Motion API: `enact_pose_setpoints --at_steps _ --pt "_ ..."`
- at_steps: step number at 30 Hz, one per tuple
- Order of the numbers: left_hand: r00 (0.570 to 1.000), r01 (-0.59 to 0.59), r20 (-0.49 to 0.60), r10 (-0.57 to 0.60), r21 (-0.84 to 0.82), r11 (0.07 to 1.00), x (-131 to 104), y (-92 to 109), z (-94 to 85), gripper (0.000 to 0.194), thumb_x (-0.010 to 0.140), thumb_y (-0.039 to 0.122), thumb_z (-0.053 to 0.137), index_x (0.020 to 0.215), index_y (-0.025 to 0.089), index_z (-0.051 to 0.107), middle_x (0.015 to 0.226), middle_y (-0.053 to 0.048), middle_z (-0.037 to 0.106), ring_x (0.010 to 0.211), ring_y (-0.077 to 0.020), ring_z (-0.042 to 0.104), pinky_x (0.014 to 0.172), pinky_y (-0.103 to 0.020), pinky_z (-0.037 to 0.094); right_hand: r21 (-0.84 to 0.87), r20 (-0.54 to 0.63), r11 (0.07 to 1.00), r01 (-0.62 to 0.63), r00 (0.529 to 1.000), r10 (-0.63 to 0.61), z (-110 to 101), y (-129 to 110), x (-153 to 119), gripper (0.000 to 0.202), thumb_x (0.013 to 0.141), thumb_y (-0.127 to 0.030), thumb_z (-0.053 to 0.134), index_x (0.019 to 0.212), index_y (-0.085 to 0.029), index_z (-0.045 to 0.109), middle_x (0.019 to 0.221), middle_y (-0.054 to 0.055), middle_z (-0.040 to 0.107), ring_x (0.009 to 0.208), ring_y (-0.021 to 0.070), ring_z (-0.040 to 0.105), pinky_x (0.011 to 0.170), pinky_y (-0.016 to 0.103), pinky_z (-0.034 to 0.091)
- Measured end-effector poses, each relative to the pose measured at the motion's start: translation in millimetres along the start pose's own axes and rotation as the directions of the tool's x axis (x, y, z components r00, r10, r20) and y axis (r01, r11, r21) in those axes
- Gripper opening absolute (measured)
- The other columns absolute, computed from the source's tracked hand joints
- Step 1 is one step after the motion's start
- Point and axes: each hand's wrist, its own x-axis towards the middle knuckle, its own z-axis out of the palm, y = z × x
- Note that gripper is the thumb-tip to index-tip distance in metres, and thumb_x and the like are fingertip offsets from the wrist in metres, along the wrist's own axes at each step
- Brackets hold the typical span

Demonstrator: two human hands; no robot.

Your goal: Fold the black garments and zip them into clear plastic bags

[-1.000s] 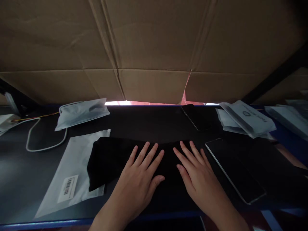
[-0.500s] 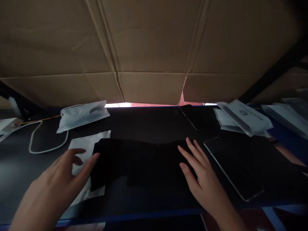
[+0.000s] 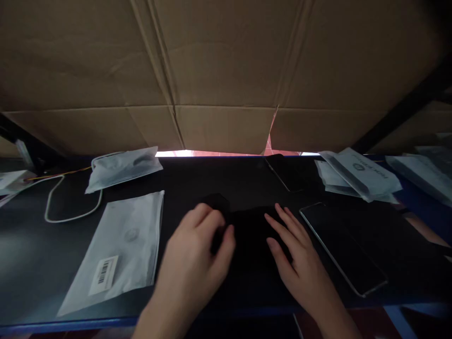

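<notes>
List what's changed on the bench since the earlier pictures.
The left hand has left its flat pose, gripped the black cloth by its left end and brought that end rightward, uncovering the barcoded bag. The right hand stays spread on the cloth; both phones lie as before.

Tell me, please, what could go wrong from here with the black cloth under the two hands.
The black cloth barely stands out from the dark tabletop, so a crooked edge might go unnoticed. Its raised part, by the curled left hand, could bunch up. The flat right hand is close beside the nearer phone, so a sideways sweep might nudge it.
</notes>
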Motion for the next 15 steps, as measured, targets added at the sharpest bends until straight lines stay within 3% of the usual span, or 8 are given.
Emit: enact_pose_setpoints --at_steps 2,4,7,10,11,13,15 --pt "0.995 -0.027 0.091 0.026 0.014 1.0 3 9 23.6 0.025 0.105 0.028 0.058 0.08 0.023 0.057 0.086 -0.002 0.062 0.077 -0.0215 0.062 0.066 -0.035 0.049 0.004 -0.016 1.0 0.015 1.0 -0.015 1 1 0 0.047 0.115 -0.048 0.051 0.161 -0.041 0.055 0.178 -0.001 0.042 0.166 0.0341 0.036 0.129 0.069 0.041" --pt "0.989 -0.058 0.135 0.059 -0.008 0.998 2 10 33.4 0.025 0.105 0.03 0.062 0.081 0.023 0.059 0.085 -0.002 0.063 0.077 -0.0217 0.062 0.068 -0.036 0.05 0.004 -0.019 1.0 0.02 1.0 -0.02 1 2 0 0.047 0.115 -0.046 0.051 0.162 -0.04 0.055 0.179 -0.001 0.042 0.166 0.0343 0.037 0.129 0.069 0.041" --pt "0.992 -0.113 0.042 0.116 -0.061 0.992 -5 1 20.9 0.019 0.11 0.032 0.057 0.094 0.023 0.064 0.096 -0.003 0.066 0.086 -0.0213 0.066 0.075 -0.035 0.054 0.01 -0.039 0.999 0.036 0.999 -0.036 1 2 0 0.047 0.116 -0.043 0.05 0.162 -0.04 0.054 0.18 -0.001 0.039 0.167 0.0342 0.034 0.129 0.07 0.042" --pt "0.976 -0.178 -0.122 0.182 0.045 0.983 -13 -13 1.4 0.015 0.11 0.029 0.056 0.118 0.023 0.067 0.122 -0.009 0.069 0.115 -0.0265 0.067 0.096 -0.042 0.057 0.008 -0.076 0.998 0.056 0.996 -0.055 0 1 0 0.047 0.116 -0.039 0.049 0.163 -0.042 0.053 0.18 -0.003 0.038 0.168 0.0336 0.033 0.128 0.07 0.043" --pt "0.97 -0.202 -0.116 0.213 0.096 0.975 -15 -18 -0.8 0.022 0.11 0.03 0.055 0.129 0.022 0.065 0.136 -0.011 0.067 0.129 -0.0302 0.064 0.105 -0.047 0.056 0.001 -0.082 0.998 0.063 0.995 -0.062 0 1 0 0.047 0.116 -0.038 0.049 0.163 -0.042 0.053 0.18 -0.003 0.038 0.168 0.0336 0.033 0.128 0.07 0.043" --pt "0.966 -0.254 -0.006 0.259 0.178 0.951 -20 -27 4.0 0.044 0.113 0.036 0.052 0.155 0.021 0.053 0.162 -0.015 0.056 0.156 -0.0376 0.047 0.118 -0.058 0.051 -0.022 -0.075 0.997 0.079 0.994 -0.081 1 0 0 0.048 0.116 -0.037 0.049 0.164 -0.041 0.052 0.18 -0.003 0.038 0.168 0.0343 0.032 0.128 0.07 0.043" --pt "0.957 -0.29 0.098 0.273 0.255 0.922 -26 -35 17.7 0.061 0.115 0.042 0.047 0.17 0.019 0.036 0.175 -0.017 0.043 0.166 -0.043 0.032 0.12 -0.067 0.049 -0.057 -0.039 0.994 0.096 0.994 -0.099 4 -1 1 0.049 0.116 -0.037 0.05 0.165 -0.04 0.051 0.181 -0.003 0.035 0.169 0.0354 0.029 0.127 0.071 0.044"
